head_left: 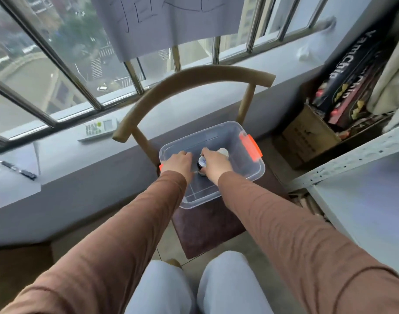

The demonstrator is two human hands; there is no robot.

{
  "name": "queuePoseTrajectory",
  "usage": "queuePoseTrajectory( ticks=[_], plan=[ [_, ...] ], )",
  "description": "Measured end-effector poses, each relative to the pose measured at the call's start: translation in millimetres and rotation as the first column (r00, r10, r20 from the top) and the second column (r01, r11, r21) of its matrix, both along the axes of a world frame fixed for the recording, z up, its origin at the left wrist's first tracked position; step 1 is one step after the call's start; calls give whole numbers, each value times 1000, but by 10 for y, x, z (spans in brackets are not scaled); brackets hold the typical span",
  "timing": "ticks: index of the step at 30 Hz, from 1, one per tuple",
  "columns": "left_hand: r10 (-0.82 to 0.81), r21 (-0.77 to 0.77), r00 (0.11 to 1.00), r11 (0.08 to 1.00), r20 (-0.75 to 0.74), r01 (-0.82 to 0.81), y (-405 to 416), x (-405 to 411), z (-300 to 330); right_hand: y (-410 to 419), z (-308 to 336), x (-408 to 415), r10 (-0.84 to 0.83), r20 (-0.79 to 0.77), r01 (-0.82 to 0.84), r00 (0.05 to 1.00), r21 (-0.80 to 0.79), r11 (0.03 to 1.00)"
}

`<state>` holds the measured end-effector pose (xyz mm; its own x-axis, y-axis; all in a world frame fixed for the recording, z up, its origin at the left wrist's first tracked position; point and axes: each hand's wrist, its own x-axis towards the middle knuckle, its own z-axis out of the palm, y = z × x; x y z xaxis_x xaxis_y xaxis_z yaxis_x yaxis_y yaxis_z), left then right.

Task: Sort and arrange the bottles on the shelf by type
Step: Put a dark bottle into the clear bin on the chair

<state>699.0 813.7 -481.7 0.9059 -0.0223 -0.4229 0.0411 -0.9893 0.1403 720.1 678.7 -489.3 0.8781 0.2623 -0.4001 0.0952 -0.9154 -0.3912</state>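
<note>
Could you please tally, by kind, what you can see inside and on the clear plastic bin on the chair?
Bottles showing in the bin: 2, a dark bottle between the left hand and the right hand, and a white-capped bottle behind
Orange latches: 2, right latch, left latch
Total: 4

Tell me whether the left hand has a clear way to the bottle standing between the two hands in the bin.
Probably yes. The left hand is already inside the open clear bin, right beside the bottle, with nothing between them; the right hand is at its other side.
</note>
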Motion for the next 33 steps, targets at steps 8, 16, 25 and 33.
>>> queuePoseTrajectory(
  ticks=[8, 16, 25, 33],
  plan=[
    [-46, 12, 999, 999, 2, 46, -11, 5, 45, -30, -26, 8, -5, -19, 5, 1000, 2, 1000],
    [-124, 14, 992, 992, -30, 125, -327, -393, 1481, -661, 1496, -569, -113, 108, 109, 988, 43, 993],
    [-384, -20, 901, 918, 201, 395, -1299, -1174, 3521, -1767, 3484, -1905, -334, 328, 349, 884, 16, 937],
    [-645, -33, 698, 726, 310, 686, -2636, -2258, 4224, -2869, 4192, -3658, -563, 419, 606, 712, 37, 794]
  ],
)
